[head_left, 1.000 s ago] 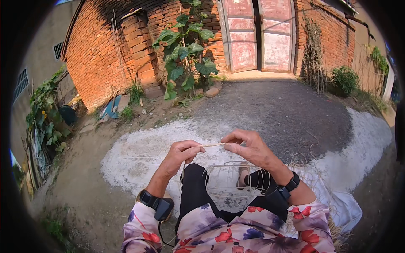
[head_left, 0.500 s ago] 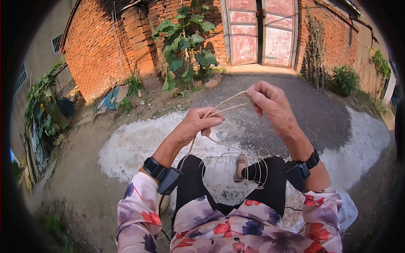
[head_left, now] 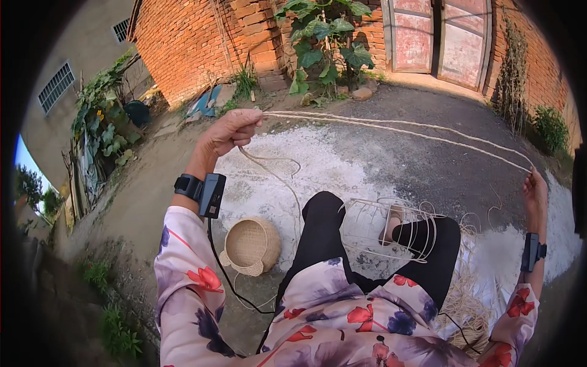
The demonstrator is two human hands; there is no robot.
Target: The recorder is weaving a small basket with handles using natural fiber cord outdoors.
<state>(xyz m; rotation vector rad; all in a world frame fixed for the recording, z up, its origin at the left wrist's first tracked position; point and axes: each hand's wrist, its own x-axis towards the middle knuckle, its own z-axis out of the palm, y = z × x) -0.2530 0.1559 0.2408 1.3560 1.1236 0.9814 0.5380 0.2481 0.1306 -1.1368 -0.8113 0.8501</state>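
Note:
Two strands of pale cord (head_left: 391, 125) stretch between my hands, which are spread wide apart. My left hand (head_left: 235, 127) is closed around the cord at the upper left, and loose tails hang below it toward my knee. Out at the far right, my right hand (head_left: 535, 191) pinches the other end, where the strands meet. A wire frame (head_left: 391, 229) of thin curved rods rests between my knees. Some loose cord curls beside it.
A small woven basket (head_left: 252, 244) sits on the ground left of my leg. A heap of loose cord (head_left: 468, 306) lies on white sheeting at my right. Ahead stand a leafy climbing plant (head_left: 330, 46), a brick wall (head_left: 189, 49) and a worn red door (head_left: 413, 37).
My hands have moved far apart, the left outward and the right far out and down, drawing the doubled cord long. The view has turned left, bringing the basket into sight.

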